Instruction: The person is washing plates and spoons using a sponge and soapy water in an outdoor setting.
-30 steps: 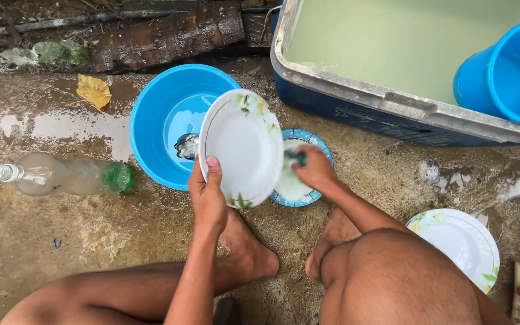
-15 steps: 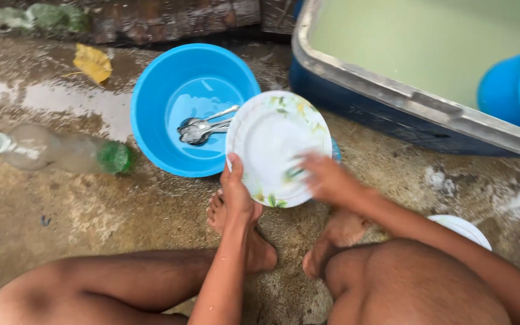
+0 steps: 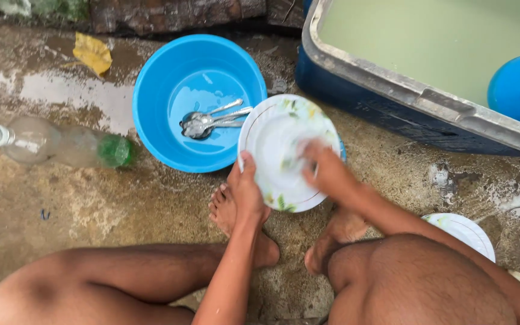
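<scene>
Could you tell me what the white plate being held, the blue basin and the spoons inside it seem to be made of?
The plate looks like glossy melamine or glazed ceramic, white with a leaf print and thin rim line; which one is unclear. The blue basin looks like smooth moulded plastic, evenly coloured. The spoons look like polished metal, silvery and reflective.

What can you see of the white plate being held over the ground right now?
The white plate is round, looks like glossy ceramic or melamine, with a thin dark rim line and green and yellow leaf prints near its edge. It is wet and tilted, face up toward the camera. The left hand grips its lower left rim; the right hand presses on its face, blurred. Its upper left edge overlaps the blue basin in view; contact cannot be told.
</scene>
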